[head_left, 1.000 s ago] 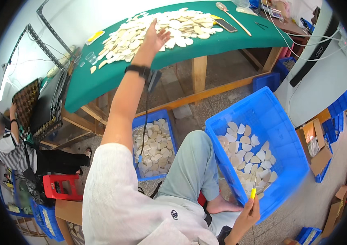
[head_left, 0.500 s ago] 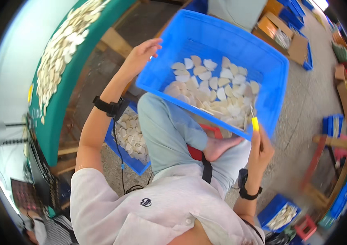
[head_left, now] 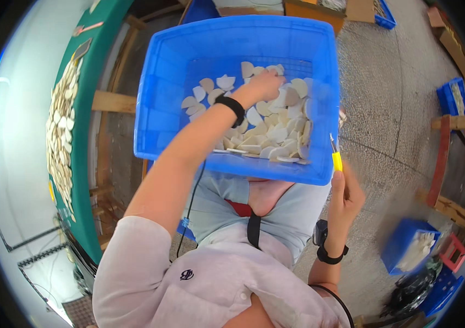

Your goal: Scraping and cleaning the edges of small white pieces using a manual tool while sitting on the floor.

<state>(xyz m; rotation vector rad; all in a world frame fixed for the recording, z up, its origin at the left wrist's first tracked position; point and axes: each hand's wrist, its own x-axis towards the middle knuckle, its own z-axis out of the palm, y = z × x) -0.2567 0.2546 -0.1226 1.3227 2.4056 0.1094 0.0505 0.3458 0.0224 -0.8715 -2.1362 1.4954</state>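
our left hand (head_left: 265, 86) curls down onto the pale half-round pieces (head_left: 268, 128) inside the blue crate (head_left: 161, 109), walls close around; our right hand (head_left: 344, 191) grips a yellow-handled blade (head_left: 335, 154) beside its near rim

The crate (head_left: 178, 109) is glossy blue plastic, smooth-walled. The pale pieces (head_left: 276, 134) in it look matt and chalky. At three o'clock the floor (head_left: 396, 109) is rough speckled concrete; at nine, the counter (head_left: 87, 136) wears matt green cloth over bare wood.
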